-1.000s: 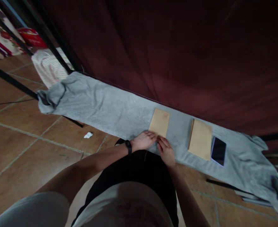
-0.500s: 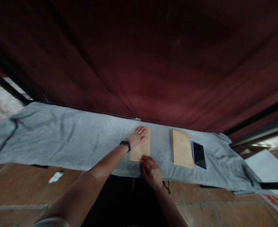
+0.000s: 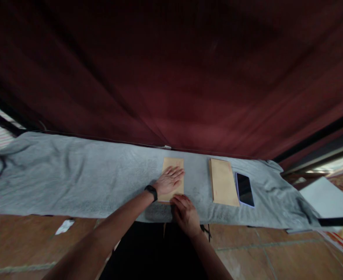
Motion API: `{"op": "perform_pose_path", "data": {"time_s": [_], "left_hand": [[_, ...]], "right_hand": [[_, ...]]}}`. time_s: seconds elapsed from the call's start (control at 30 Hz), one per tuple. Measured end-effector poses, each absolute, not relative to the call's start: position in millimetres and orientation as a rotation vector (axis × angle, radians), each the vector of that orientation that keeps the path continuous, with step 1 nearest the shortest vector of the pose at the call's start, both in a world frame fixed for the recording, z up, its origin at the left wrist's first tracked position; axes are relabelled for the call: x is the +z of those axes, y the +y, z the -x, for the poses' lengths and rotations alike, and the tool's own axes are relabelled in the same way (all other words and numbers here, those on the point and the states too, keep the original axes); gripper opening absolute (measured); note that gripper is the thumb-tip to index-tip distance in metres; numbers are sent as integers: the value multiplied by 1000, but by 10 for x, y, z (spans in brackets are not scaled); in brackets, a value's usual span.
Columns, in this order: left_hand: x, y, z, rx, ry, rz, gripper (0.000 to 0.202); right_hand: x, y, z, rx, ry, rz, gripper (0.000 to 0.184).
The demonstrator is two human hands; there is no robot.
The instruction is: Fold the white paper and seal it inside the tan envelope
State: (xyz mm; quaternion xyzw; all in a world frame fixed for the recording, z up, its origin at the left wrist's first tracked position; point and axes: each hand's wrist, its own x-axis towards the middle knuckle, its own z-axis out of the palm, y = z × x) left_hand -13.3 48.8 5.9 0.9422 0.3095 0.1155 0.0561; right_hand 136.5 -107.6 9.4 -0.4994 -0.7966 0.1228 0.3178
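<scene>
A tan envelope (image 3: 173,163) lies on a grey towel (image 3: 72,179) spread along the floor. My left hand (image 3: 169,181), with a black band on the wrist, rests flat on the envelope, fingers stretched out. My right hand (image 3: 184,212) sits at the envelope's near edge with its fingers curled down onto it. To the right on the towel lie a stack of tan envelopes (image 3: 223,181) and a dark phone (image 3: 244,189) beside it.
A dark red curtain (image 3: 174,77) hangs behind the towel. Brown floor tiles (image 3: 261,256) run along the near side, with a white paper scrap (image 3: 64,226) at left. White sheets (image 3: 326,198) and a black bar (image 3: 337,221) lie at the right.
The view swung from the left side of the towel to face the curtain. My left hand went up onto the envelope's far part, then slid back toward me; my right hand stayed at its near edge.
</scene>
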Motion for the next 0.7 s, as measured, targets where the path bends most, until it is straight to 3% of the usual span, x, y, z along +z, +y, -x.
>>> {"op": "perform_pose_path", "data": {"time_s": [0.47, 0.7], "left_hand": [[182, -351, 608, 404, 843, -2715, 50], [87, -637, 828, 603, 1079, -2617, 35]], "right_hand": [[10, -1086, -1408, 265, -2082, 1321, 35], [-40, -1092, -1413, 285, -2042, 1346, 28]]}}
